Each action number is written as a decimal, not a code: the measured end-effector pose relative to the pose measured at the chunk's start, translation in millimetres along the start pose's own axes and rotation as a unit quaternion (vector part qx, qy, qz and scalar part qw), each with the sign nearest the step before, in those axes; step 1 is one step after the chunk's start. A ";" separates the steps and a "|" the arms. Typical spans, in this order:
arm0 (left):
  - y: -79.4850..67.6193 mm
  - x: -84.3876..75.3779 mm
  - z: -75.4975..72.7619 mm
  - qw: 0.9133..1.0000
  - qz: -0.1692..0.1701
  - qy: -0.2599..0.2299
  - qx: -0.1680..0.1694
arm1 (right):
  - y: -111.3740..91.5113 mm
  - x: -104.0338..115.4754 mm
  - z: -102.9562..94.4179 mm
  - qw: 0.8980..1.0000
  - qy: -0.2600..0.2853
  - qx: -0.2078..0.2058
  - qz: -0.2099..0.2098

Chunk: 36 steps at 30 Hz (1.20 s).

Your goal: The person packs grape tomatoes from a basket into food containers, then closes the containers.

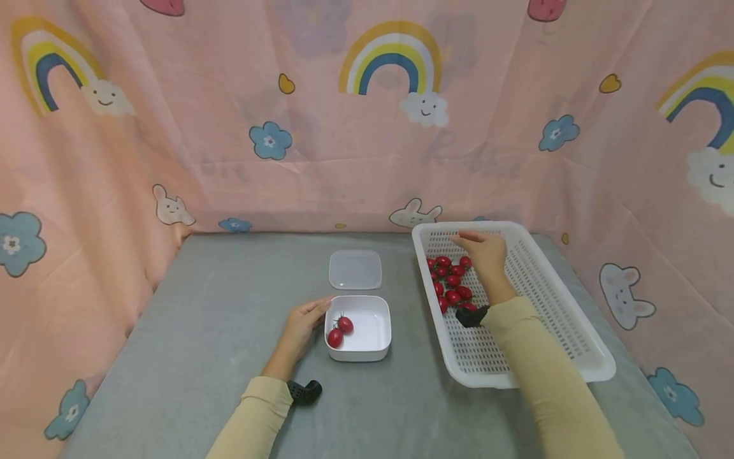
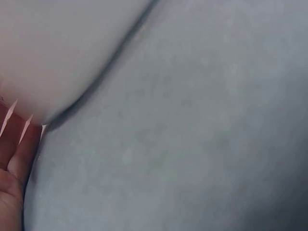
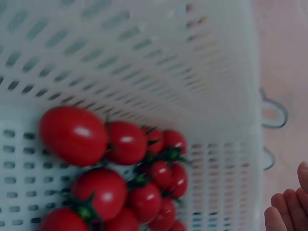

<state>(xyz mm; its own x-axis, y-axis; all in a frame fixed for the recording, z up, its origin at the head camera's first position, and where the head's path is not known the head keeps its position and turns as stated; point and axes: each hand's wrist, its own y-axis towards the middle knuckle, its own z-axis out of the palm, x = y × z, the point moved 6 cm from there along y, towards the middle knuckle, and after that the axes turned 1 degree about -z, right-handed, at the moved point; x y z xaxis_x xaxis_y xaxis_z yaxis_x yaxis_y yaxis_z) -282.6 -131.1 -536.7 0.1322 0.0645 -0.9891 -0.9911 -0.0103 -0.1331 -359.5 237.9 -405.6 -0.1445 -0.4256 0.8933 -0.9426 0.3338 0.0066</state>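
Observation:
In the head view, a white square box point(image 1: 367, 319) holds two cherry tomatoes point(image 1: 345, 324) at its left side. My left hand point(image 1: 301, 325) rests against the box's left back corner, fingertips right at the rim. The left wrist view has its fingers point(image 2: 21, 159) fairly straight beside the box wall point(image 2: 62, 48). Over the back of a white slotted basket point(image 1: 579, 338) is my right hand point(image 1: 486, 258), thumb and fingers apart in the right wrist view with nothing seen between them. Several cherry tomatoes point(image 3: 101, 192), some with green stems, lie along the basket's left side.
Behind the box lies a translucent lid point(image 1: 355, 269), flat on the grey tabletop point(image 1: 241, 287). A pink patterned curtain point(image 1: 344, 166) closes off the back and both sides. Raised basket walls stand around the tomatoes. Each wrist carries a black band.

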 end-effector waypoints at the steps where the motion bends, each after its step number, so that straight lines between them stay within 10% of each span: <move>1: 0.0 0.1 -0.3 1.000 0.000 0.001 0.000 | 1.8 -4.9 0.3 1.000 -0.003 -0.004 0.009; 22: 0.4 0.2 -1.9 1.000 -0.002 0.004 -0.005 | 33.2 -76.3 -0.6 0.991 0.021 -0.065 0.112; 36: -1.0 -0.6 -1.9 1.000 0.004 0.000 -0.001 | 31.9 -85.4 11.8 0.987 0.038 -0.061 0.143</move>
<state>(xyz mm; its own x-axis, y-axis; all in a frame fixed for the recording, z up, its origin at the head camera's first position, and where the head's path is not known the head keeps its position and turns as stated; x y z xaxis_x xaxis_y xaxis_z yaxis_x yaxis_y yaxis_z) -281.6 -133.0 -536.1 0.1238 0.0639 -0.9902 -0.9921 -0.0126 -0.1248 -380.8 274.9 -486.9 -0.3720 -0.2358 0.8978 -0.8230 0.5312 -0.2015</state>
